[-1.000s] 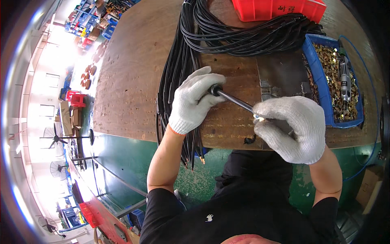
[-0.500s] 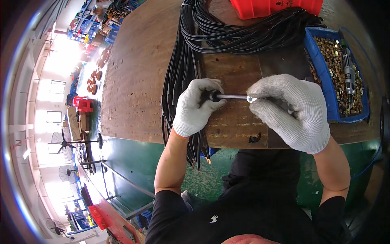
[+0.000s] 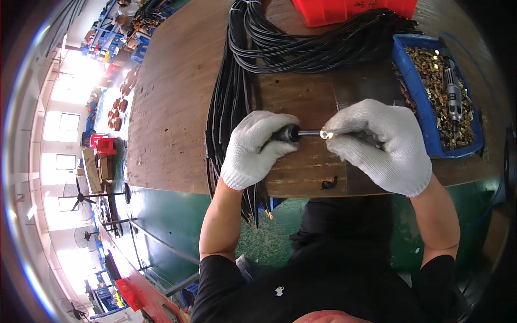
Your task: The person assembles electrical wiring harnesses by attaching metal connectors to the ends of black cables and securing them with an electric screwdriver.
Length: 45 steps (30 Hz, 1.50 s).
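Observation:
My left hand (image 3: 256,144), in a white knit glove, is closed around a thick black sleeve (image 3: 291,133). A slim, shiny dark rod-like piece (image 3: 309,133), perhaps a cable, runs out of the sleeve toward the right. At its far end my right hand (image 3: 385,145), gloved alike, pinches a small bright metal terminal (image 3: 325,134) between thumb and fingers. Both hands are held above the table's near part, facing each other. The rest of the piece is hidden inside my left glove.
A bundle of black cables (image 3: 229,107) lies on the brown table (image 3: 172,107), its ends hanging over the near edge. Behind stands a red bin (image 3: 355,11). At right, a blue tray (image 3: 420,91) holds many small brass-coloured parts and a grey power tool (image 3: 453,97).
The black sleeve now sits nearer the terminal, and less of the slim piece shows. My hands have come slightly closer together. The whole view has shifted a little.

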{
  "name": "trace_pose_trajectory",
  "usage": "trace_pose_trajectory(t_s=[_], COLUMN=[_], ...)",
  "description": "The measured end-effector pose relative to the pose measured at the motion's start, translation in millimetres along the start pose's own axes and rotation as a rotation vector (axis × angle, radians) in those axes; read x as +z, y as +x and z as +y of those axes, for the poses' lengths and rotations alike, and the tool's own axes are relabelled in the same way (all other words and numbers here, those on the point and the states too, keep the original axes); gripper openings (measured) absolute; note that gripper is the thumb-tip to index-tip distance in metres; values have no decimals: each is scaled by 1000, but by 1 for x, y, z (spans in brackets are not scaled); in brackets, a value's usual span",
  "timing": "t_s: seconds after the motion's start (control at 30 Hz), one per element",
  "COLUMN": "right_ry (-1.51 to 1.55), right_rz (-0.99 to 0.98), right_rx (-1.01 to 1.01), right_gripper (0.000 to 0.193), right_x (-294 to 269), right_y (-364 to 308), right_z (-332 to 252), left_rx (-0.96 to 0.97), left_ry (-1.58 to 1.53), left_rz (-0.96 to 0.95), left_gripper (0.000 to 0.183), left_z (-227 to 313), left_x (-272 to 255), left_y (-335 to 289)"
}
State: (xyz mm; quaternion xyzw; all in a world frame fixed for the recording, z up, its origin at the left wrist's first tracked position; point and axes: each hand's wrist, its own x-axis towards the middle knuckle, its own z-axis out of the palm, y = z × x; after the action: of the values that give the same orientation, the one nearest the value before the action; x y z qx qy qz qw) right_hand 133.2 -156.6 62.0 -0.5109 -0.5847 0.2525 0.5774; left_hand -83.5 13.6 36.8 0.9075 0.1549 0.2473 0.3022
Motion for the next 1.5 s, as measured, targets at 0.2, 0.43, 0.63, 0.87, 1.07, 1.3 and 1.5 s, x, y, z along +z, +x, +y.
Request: trace_pose_trajectory(t_s=[0.2,0.43,0.63,0.87,1.07,1.3,1.5], right_ry=[49,52,165,-183,-37,53,955], right_rz=[-1,-26,-16,19,53,258,527], right_rx=[119,111,223,-132,11,291,644], right_gripper=[16,16,15,13,13,37,28], right_x=[-3,-4,-5,-7,-5,5,-23], right_y=[-10,-17,-21,-19,-22,22,42], right_z=[3,9,10,30,51,72,112], left_rx=[52,138,163,144,213,305,-447], left_ry=[61,110,115,254,481,541,-342], left_rz=[-65,-49,-56,-106,-189,31,66], left_gripper=[43,44,43,42,39,31,53], left_z=[22,30,33,47,40,32,22], left_x=[7,17,20,22,24,42,77], left_y=[13,15,15,22,42,79,74])
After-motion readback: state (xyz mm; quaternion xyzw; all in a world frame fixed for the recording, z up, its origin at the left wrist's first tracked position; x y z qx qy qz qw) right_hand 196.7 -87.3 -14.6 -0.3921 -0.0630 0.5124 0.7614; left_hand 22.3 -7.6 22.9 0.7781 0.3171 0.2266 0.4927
